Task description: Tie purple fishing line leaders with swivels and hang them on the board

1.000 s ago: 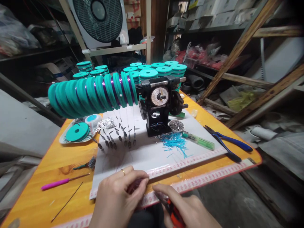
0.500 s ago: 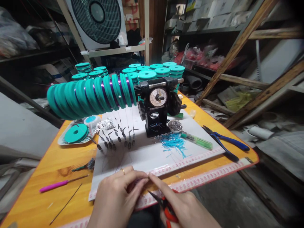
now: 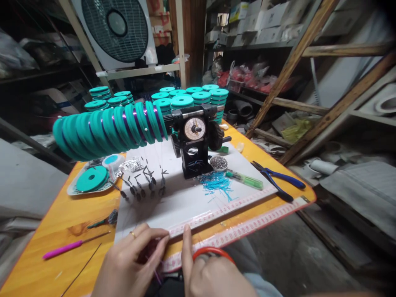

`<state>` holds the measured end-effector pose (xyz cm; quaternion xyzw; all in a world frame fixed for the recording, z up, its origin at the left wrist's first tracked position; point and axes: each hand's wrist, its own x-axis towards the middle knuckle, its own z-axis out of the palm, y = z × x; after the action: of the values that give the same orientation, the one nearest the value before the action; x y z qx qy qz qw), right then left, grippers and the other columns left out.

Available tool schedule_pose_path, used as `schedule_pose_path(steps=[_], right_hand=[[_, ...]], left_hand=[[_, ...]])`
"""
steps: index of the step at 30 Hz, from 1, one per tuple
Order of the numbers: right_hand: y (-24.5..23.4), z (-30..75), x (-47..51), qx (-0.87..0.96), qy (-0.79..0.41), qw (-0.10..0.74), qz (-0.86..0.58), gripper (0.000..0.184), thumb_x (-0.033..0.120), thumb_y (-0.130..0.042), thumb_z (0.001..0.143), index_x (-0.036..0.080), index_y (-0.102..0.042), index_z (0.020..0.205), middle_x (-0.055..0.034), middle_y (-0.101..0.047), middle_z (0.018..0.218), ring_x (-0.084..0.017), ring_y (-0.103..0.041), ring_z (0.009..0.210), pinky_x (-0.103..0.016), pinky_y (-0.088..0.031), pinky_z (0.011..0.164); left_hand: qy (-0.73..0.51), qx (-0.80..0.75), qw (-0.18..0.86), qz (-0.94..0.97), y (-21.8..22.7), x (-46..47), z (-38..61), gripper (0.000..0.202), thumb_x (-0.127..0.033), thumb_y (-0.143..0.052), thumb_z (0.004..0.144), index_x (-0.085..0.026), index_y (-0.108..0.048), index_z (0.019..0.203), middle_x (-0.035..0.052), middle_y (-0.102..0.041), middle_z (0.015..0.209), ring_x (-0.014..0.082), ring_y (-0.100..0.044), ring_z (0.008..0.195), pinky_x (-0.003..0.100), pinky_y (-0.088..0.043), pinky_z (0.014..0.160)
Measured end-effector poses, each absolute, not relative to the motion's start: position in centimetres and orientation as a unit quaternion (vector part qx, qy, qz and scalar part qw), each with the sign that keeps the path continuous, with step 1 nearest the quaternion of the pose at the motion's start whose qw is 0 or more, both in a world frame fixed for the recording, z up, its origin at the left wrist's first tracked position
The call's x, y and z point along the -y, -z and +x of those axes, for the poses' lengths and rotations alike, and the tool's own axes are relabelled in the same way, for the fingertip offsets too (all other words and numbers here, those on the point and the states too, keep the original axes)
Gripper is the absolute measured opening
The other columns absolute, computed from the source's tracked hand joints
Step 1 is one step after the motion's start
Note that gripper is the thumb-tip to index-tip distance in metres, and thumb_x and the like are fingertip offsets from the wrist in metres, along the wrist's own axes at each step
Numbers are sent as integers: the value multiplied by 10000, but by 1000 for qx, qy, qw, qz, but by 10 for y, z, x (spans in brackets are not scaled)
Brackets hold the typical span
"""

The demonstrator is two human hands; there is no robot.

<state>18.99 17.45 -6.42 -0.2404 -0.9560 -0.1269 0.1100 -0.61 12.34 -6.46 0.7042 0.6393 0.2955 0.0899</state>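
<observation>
My left hand [image 3: 130, 264] is at the near table edge, fingers curled in a pinch round something small and dark with thin purple strands hanging below it; a ring is on one finger. My right hand [image 3: 213, 276] sits beside it, forefinger stretched up to the white sheet's [image 3: 185, 198] edge, with the red handle of a small tool [image 3: 213, 252] looped over its back. Farther off, a row of teal spools [image 3: 108, 128] wound with purple wire sits on the shaft of a black winding machine [image 3: 194, 140] with a dial.
Small weights on lines [image 3: 142, 185] lie on the sheet. Blue strips [image 3: 216, 183], a bead dish [image 3: 219, 163], a green lighter [image 3: 246, 180] and blue pliers [image 3: 278, 181] lie right. A pink hook tool [image 3: 68, 246] and tray [image 3: 89, 183] lie left. Teal spool stacks [image 3: 185, 99] stand behind.
The view has shifted, so the table sits lower left. My right hand turned, its forefinger now pointing up at the sheet edge and the red tool handle over its back. The left pinch stays.
</observation>
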Motion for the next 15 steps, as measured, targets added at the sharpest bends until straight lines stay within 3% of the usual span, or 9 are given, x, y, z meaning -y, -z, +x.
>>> schedule_pose_path(steps=[4,8,10,12,15], right_hand=[[63,165,-168,957,100,66,-265,473,54,-500,763,-123,-625,1184,-81,-590,477,-195,-553,332,-240,-352,263],[74,139,-164,955,-7,-62,-289,584,208,-472,850,-199,-527,1265,-196,-632,511,-280,-556,310,-333,-372,208],[78,134,-164,949,-39,-96,-299,630,238,-462,866,-212,-475,1306,-202,-631,508,-299,-561,308,-362,-390,211],[79,140,-165,951,-23,-76,-300,625,220,-491,851,-201,-477,1312,-180,-627,502,-288,-574,323,-342,-406,234],[73,160,-171,964,42,22,-260,531,142,-520,825,-175,-546,1250,-108,-595,465,-206,-552,320,-250,-385,273]], left_hand=[[-291,-630,78,715,68,-120,-8,70,-255,-600,927,-247,-639,985,-45,-639,769,72,-640,604,117,-489,583],[-279,-639,71,713,72,-119,-12,85,-292,-610,921,-258,-643,992,-52,-638,768,75,-639,610,123,-485,581],[-277,-639,72,714,73,-120,-13,90,-304,-615,918,-265,-642,995,-57,-641,769,75,-643,620,123,-484,581],[-278,-634,72,718,72,-120,-13,83,-302,-616,917,-264,-641,986,-58,-639,761,74,-644,617,122,-486,581],[-286,-631,76,717,70,-121,-11,59,-283,-613,920,-254,-636,965,-60,-624,721,68,-631,578,116,-481,561]])
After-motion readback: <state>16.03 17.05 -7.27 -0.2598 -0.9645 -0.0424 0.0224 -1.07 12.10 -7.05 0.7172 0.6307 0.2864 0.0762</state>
